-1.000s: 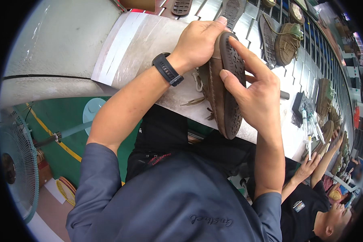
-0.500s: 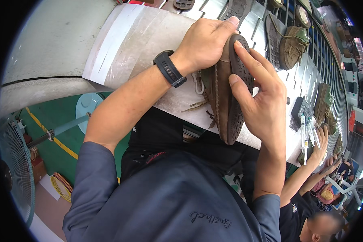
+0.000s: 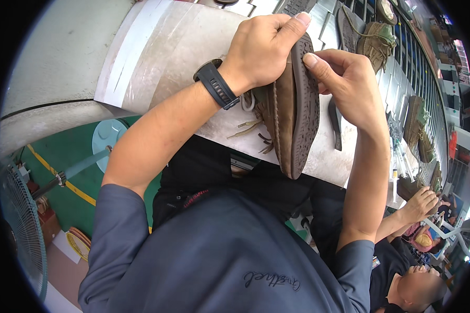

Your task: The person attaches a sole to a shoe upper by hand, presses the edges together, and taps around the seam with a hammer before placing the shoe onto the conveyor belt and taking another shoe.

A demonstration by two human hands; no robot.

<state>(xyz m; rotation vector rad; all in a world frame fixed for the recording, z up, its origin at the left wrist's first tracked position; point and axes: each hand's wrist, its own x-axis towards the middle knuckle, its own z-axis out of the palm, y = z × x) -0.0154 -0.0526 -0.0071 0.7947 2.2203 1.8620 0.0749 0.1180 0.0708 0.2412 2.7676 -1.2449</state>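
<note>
My left hand (image 3: 261, 49), with a black watch on the wrist, is wrapped round the far end of a brown lace-up shoe (image 3: 283, 120). The shoe is tipped on its side, its dark treaded sole (image 3: 306, 112) facing right and its laces hanging left. My right hand (image 3: 350, 83) is at the sole's upper right edge, fingers curled and thumb tip against the tread. Its fingertips are partly hidden. Below that hand a dark curved tool or strip (image 3: 335, 125) lies on the worktable.
The pale worktable (image 3: 177, 62) runs beside a conveyor carrying other soles and a green-brown shoe (image 3: 377, 46). Capped syringes (image 3: 400, 161) lie at the right. A co-worker's hand (image 3: 420, 204) is beyond them. A fan (image 3: 23, 219) stands at the lower left.
My right hand has gone from fingers laid flat along the sole to a curled pinch at its upper edge. The shoe has turned slightly, showing more tread. The dark curved piece is now uncovered.
</note>
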